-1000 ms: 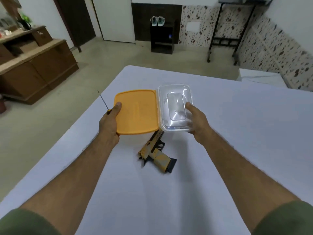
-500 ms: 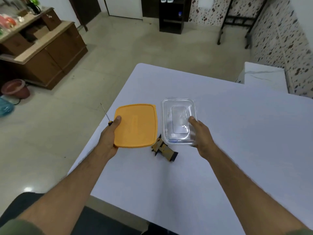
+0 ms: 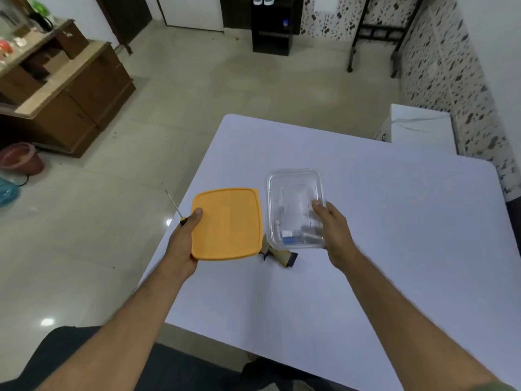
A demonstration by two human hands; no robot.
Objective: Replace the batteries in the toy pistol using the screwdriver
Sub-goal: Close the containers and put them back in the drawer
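The left hand [image 3: 181, 244] grips an orange lid [image 3: 227, 224] by its left edge, thumb curled over the top, and holds it roughly flat above the near left part of the white table [image 3: 394, 221]. The same hand also holds a screwdriver [image 3: 177, 208]; its thin metal shaft sticks out past the thumb toward the far left, over the floor, and a bit of yellow and black handle shows at the thumb.

The right hand [image 3: 334, 235] holds a clear plastic box [image 3: 294, 207] by its near right corner, thumb on the rim and fingers wrapped underneath. The box is lifted just to the right of the lid, close beside it. Small things lie in its near end, among them something blue and white; they are too blurred to name.

The toy pistol [image 3: 280, 255] lies on the table below the gap between lid and box, mostly hidden by them, with only its tan and dark near part showing.
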